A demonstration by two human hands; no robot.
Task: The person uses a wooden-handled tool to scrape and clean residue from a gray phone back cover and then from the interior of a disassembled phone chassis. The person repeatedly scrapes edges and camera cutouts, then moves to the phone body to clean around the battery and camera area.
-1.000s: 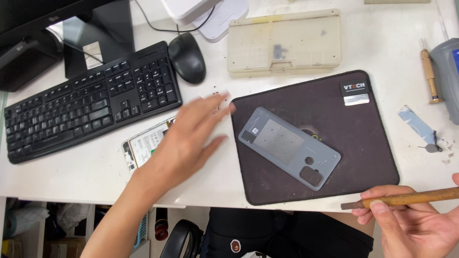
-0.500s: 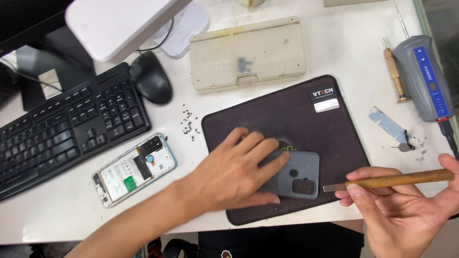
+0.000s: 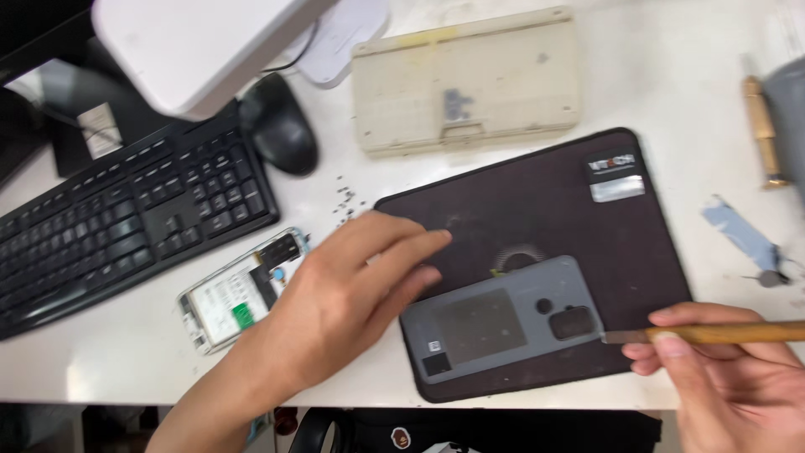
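Grey phone back cover (image 3: 501,320) lies on the black mat (image 3: 537,210), left hand (image 3: 352,289) spread beside it, right hand (image 3: 725,369) pinching a wooden-handled tool (image 3: 721,333).

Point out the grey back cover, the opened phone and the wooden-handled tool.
grey back cover (image 3: 495,323): head view, middle of its inner face.
opened phone (image 3: 231,294): head view, exposed inside.
wooden-handled tool (image 3: 729,333): head view, wooden handle.

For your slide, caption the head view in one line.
Left hand beside grey phone back cover on dark mat; right hand holds wooden-handled tool.
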